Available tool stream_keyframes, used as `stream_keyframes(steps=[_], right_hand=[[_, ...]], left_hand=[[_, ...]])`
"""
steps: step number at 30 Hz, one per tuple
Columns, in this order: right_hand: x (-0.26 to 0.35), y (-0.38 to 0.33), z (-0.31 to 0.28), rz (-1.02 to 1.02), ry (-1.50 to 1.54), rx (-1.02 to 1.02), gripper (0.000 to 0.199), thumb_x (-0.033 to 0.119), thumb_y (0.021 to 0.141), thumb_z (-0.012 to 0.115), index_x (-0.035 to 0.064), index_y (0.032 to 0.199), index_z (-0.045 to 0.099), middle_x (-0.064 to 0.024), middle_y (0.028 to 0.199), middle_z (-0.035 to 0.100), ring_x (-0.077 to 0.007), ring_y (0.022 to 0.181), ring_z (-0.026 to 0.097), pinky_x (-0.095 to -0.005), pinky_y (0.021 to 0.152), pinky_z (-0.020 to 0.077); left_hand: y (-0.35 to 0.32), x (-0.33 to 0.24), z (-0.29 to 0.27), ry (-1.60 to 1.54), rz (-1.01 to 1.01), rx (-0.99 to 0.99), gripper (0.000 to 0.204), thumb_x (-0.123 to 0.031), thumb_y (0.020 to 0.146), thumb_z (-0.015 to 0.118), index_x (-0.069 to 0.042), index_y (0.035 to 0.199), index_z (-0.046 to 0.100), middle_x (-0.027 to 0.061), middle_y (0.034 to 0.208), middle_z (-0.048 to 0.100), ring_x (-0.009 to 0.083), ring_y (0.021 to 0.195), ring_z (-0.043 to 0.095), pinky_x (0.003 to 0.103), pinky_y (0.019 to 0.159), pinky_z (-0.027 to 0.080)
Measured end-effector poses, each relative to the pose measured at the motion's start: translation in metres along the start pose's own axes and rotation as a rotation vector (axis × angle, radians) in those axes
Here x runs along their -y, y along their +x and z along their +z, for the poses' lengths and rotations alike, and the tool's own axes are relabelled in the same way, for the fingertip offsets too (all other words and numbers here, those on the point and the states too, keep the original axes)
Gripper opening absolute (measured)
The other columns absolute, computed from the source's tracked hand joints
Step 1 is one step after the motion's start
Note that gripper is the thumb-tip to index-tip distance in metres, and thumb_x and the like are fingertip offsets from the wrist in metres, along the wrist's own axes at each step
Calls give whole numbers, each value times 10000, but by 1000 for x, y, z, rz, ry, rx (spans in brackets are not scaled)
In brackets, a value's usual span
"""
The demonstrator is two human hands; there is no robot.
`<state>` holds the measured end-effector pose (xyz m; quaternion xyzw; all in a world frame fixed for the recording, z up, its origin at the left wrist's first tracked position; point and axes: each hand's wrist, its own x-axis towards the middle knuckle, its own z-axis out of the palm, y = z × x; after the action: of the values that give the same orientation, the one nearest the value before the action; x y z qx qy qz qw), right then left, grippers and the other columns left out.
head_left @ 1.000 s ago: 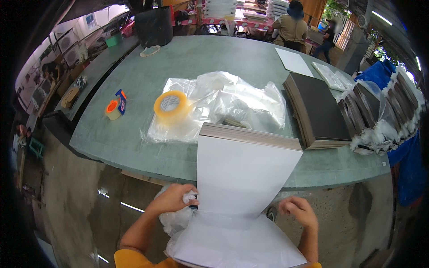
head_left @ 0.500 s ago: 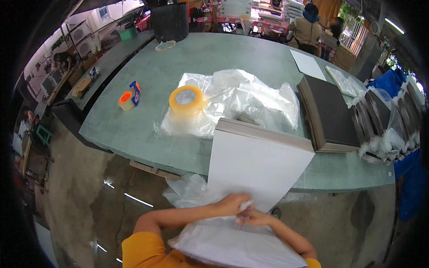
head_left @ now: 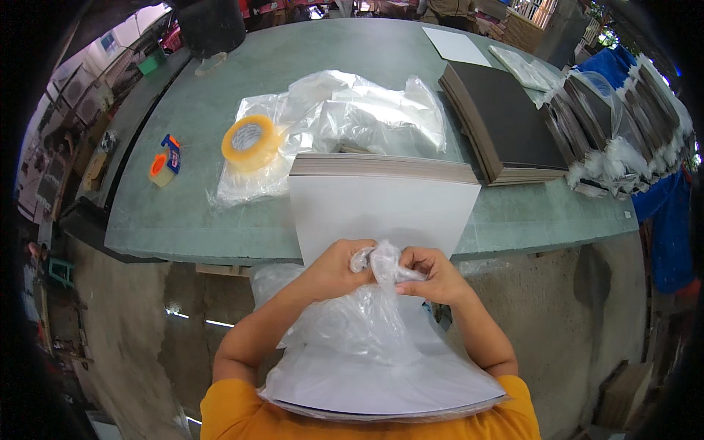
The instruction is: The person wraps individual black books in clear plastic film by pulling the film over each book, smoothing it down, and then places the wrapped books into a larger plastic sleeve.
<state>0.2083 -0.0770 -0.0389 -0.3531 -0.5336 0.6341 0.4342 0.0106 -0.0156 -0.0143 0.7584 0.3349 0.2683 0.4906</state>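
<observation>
Our left grip (head_left: pixel 341 271) and right grip (head_left: pixel 435 277) had just pulled the neck of the clear bag (head_left: pixel 378 315) into a twisted bunch, each clenching plastic, so the bag, between us and the worktop (head_left: pixel 183 220), looked nearly closed.

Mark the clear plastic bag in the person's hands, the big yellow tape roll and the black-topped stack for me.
clear plastic bag (head_left: pixel 381 312): head view, on its gathered upper part
yellow tape roll (head_left: pixel 257 158): head view, on its yellow band
black-topped stack (head_left: pixel 507 117): head view, on its top face
</observation>
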Motion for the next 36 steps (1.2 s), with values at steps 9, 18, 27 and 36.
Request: stream_keyframes(steps=[9,18,27,36], right_hand=[[12,-27,-39,-9,-274,14,453,195,616,748,1,980,562,-57,905,586,-131,813,533,-274,668,457],[23,-18,-27,229,56,-260,106,81,722,659,8,707,585,-5,644,571,-58,548,511,-192,491,403],[11,-27,-44,193,528,-272,140,65,747,627,31,857,548,-55,735,591,-122,620,568,-232,565,476],[31,-69,-82,-77,649,-534,124,44,753,593,12,860,538,-70,780,590,-152,705,582,-267,653,489]], left_hand=[[19,-9,-7,13,52,126,199,-141,700,675,-13,798,558,93,723,564,154,687,520,248,643,414],[-5,1,13,113,307,-67,294,-140,685,684,-22,905,529,133,878,530,258,817,529,322,720,420],[-18,21,-25,294,93,-66,212,-78,672,617,-11,845,513,121,829,539,248,751,522,309,686,409],[-18,36,-72,174,-152,-139,167,-62,692,622,-15,835,550,28,772,551,106,702,498,226,664,403]])
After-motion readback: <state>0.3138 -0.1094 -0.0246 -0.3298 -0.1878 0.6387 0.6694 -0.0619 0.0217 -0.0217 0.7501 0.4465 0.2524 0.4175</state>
